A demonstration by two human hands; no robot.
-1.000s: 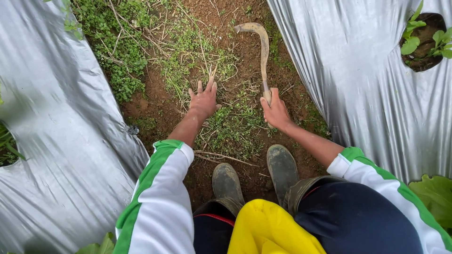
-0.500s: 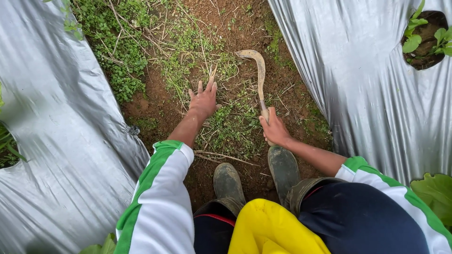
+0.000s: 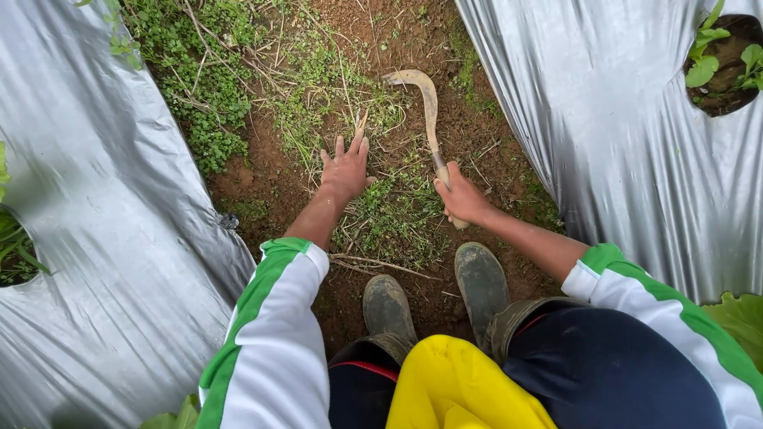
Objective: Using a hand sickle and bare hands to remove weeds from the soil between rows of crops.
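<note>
Silver mulch hole [image 3: 727, 67] holds seedling; right hand [image 3: 461, 199] grips sickle [image 3: 425, 103]; left hand [image 3: 346, 167] spread on weeds [image 3: 389, 218].

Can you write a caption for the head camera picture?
Right hand grips a curved sickle; left hand spreads on weeds between silver plastic sheets.

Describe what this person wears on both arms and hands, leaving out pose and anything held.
Both hands, the left hand and the right hand, are bare: no gloves, rings or watch visible. Each arm wears a white sleeve with green stripe and green cuff band, the left sleeve and the right sleeve, pushed up, leaving the forearms uncovered.
</note>
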